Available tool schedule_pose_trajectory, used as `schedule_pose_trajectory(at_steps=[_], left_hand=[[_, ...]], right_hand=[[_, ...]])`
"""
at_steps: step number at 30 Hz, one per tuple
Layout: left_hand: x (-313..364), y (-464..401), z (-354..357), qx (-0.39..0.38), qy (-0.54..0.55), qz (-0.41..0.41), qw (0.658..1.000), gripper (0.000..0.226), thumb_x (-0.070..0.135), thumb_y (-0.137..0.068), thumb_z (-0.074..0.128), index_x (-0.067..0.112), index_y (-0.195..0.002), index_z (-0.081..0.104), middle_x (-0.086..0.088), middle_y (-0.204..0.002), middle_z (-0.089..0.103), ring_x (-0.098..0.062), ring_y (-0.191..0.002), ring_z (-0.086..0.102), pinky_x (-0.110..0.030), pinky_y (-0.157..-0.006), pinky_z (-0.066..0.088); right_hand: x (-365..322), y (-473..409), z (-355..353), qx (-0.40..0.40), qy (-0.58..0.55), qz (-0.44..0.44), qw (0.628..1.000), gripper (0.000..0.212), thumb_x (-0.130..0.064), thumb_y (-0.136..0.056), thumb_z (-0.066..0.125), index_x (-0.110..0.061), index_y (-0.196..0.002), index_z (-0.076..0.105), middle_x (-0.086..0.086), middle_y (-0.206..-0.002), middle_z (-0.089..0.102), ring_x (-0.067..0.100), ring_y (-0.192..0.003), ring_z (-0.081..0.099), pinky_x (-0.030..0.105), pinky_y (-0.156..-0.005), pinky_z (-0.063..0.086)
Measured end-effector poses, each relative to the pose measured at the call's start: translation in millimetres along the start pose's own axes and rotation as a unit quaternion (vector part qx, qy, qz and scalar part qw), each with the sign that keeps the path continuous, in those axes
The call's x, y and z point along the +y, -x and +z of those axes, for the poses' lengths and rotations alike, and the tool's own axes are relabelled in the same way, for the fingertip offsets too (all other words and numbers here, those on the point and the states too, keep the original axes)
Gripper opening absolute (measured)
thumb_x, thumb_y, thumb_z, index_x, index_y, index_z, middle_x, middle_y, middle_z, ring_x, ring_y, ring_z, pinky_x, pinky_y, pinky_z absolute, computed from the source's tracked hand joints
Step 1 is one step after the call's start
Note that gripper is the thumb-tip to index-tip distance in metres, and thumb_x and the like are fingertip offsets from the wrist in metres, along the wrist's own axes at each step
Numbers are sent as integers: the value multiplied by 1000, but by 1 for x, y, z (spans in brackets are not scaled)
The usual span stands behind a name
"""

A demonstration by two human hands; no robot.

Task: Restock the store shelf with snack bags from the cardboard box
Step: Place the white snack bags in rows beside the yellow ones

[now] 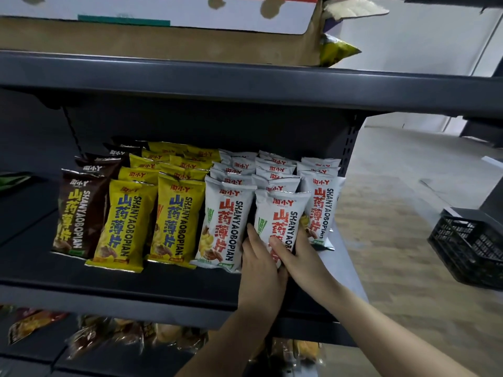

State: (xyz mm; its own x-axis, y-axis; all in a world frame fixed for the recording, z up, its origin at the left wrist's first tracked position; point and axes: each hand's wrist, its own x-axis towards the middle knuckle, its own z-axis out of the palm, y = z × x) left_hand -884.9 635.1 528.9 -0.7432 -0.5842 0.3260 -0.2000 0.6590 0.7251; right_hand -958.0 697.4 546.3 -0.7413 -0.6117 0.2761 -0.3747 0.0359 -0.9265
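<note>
A white snack bag (280, 213) with red lettering stands at the front of the middle white row on the dark shelf (163, 292). My right hand (296, 254) grips its lower part, thumb across the front. My left hand (258, 268) lies against the bag's left edge with fingers straight. Rows of brown bags (79, 213), yellow bags (152, 219) and white bags (226, 227) fill the shelf to the left. Another white row (321, 208) stands to the right. A cardboard box (163, 42) sits on the shelf above.
A yellow-green bag (337, 50) pokes out beside the box on the top shelf. Mixed snack packets (109, 336) lie on the shelf below. A black plastic crate (471, 248) stands on the floor at the right. A green bag (13, 180) shows at the far left.
</note>
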Motion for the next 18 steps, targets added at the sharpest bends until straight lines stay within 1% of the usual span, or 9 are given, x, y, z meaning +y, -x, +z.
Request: schedule_pose_trajectory(at_steps=[2,4,6,8,10,12,13,16,18], left_hand=[[-4,5,2,40,-46,48,997,85,20,-88,62,-5,-146,6,-23,-146,22,-35,-140,23,-44,-110,35],[-9,10,4,83,-81,118,986,68,17,-89,57,-9,-142,22,-26,-142,30,-40,-136,30,-49,-103,42],[-12,12,-2,108,-96,168,975,53,13,-92,44,-8,-139,32,-25,-141,34,-39,-137,30,-51,-105,39],[-14,11,-15,134,-120,184,966,50,10,-90,34,-6,-137,38,-25,-140,39,-39,-136,32,-52,-107,36],[-23,6,-28,144,-149,166,964,55,11,-85,32,-3,-138,35,-25,-142,37,-40,-136,31,-54,-109,31],[-37,1,-40,132,-177,131,966,65,12,-80,42,0,-143,27,-25,-147,29,-42,-138,25,-56,-111,27],[-44,0,-44,121,-181,117,969,73,9,-78,49,3,-145,22,-26,-149,24,-43,-139,21,-55,-112,24],[-57,0,-52,81,-146,88,982,89,-4,-79,52,20,-151,4,-24,-154,5,-42,-142,7,-50,-112,21],[-59,-1,-54,65,-122,77,987,91,-7,-84,47,27,-150,-4,-18,-155,-3,-37,-144,-3,-45,-113,20]], right_hand=[[1,1,0,6,3,4,1000,35,-16,-94,57,-30,-123,44,-20,-114,59,-21,-100,55,1,-82,43],[1,2,1,20,10,12,1000,31,-17,-94,56,-23,-123,47,-15,-108,61,-24,-92,55,-2,-75,41],[1,3,3,32,23,11,999,25,-18,-94,56,-25,-117,48,-13,-103,62,-23,-86,56,-2,-71,41],[0,6,5,43,37,3,998,23,-20,-94,57,-31,-111,48,-14,-102,62,-14,-91,59,0,-72,42],[1,8,6,40,47,-11,998,27,-21,-90,62,-38,-106,49,-19,-106,62,-4,-102,60,4,-79,45],[3,10,6,18,62,-19,998,46,-22,-82,73,-43,-111,44,-22,-112,59,-4,-109,58,11,-87,47],[5,11,7,12,74,-16,997,58,-28,-75,77,-43,-116,40,-22,-115,57,-4,-112,56,15,-90,46],[11,6,9,8,102,-2,995,84,-51,-60,75,-31,-130,31,-12,-122,54,0,-116,53,25,-96,46],[12,2,10,4,121,4,993,83,-56,-62,70,-29,-130,32,-10,-124,54,3,-117,53,31,-97,48]])
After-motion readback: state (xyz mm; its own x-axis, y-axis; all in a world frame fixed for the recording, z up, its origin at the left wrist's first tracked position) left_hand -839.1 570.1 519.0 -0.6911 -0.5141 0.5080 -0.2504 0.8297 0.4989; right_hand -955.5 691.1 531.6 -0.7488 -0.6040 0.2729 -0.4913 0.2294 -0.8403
